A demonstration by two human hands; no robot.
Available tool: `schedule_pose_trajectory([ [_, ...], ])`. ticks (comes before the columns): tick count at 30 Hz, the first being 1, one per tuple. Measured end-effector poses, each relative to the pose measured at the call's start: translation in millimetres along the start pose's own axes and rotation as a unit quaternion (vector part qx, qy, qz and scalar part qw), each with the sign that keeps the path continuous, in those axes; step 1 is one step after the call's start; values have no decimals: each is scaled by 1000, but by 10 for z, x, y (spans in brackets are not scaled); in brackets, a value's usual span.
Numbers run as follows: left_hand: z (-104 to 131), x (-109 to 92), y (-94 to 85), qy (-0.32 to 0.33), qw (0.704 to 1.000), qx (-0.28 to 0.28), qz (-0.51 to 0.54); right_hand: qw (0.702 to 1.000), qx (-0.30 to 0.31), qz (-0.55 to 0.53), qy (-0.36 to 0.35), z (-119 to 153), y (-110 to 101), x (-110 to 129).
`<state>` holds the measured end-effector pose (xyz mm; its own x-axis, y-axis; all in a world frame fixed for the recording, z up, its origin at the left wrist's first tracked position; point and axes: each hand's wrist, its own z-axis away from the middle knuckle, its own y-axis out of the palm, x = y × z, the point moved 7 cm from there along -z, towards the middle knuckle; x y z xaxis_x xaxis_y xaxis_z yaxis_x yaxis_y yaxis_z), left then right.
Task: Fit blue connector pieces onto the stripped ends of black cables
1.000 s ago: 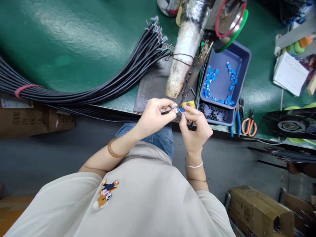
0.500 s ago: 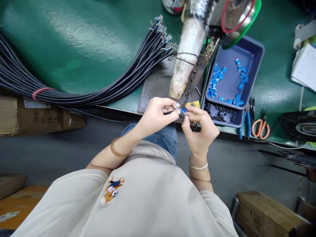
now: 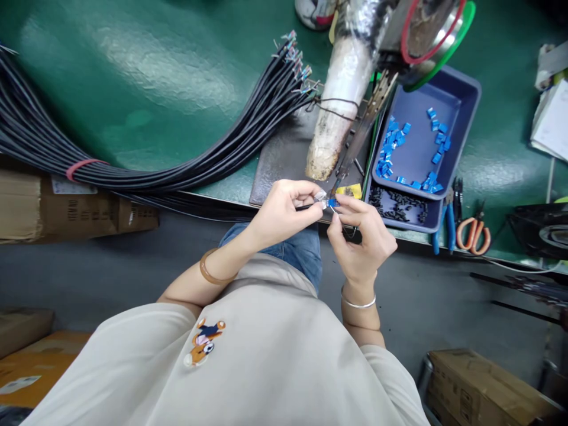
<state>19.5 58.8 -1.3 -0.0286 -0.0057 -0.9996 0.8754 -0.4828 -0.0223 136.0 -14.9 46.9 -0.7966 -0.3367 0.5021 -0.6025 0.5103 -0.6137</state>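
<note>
My left hand [image 3: 286, 210] is closed in a pinch around the end of a black cable [image 3: 303, 207]. Short thin wires from the cable point right toward a small blue connector [image 3: 333, 202]. The index fingertip of my right hand [image 3: 361, 236] presses on this connector, with the thumb just below, beside a thin pale wire end [image 3: 333, 209]. Right behind the fingertips comes down the tip of a soldering iron [image 3: 344, 171], fixed in a slanted metal holder. Fingers partly hide where the wires and connector meet.
A bundle of black cables [image 3: 177, 177] with stripped ends curves across the green table [image 3: 146, 65]. A blue tray [image 3: 461, 118] holds several blue connectors; small black parts [image 3: 394, 207] lie in another. Blue-handled pliers [image 3: 450, 222] and orange-handled scissors [image 3: 473, 235] lie at the edge. A wrapped pipe [image 3: 331, 112] slants overhead.
The whole view has shifted slightly, so things appear a little further right and lower. Both hands keep nearly the same pose at the cable end and blue connector.
</note>
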Motion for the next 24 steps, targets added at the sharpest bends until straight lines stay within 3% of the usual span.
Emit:
schedule_pose_trajectory([
  [4,8,45,29,-23,999,24,27,1000,-2,-16,-6,7,-21,11],
  [7,42,84,78,-60,993,73,71,998,-9,-51,31,6,-95,-26],
  [12,147,131,140,-119,964,230,65,973,-124,-115,155,88,-373,-195],
  [14,179,75,152,-96,949,298,30,965,-161,-124,165,134,-460,-206],
  [16,196,-25,166,-54,938,342,2,964,-154,-125,176,168,-480,-195],
  [18,186,-145,168,2,938,344,-46,966,-102,-125,202,198,-434,-185],
  [21,182,-350,158,115,941,270,-170,964,-12,-119,236,241,-352,-164],
  [24,300,-525,216,209,913,205,-283,962,69,-107,240,255,-284,-156],
])
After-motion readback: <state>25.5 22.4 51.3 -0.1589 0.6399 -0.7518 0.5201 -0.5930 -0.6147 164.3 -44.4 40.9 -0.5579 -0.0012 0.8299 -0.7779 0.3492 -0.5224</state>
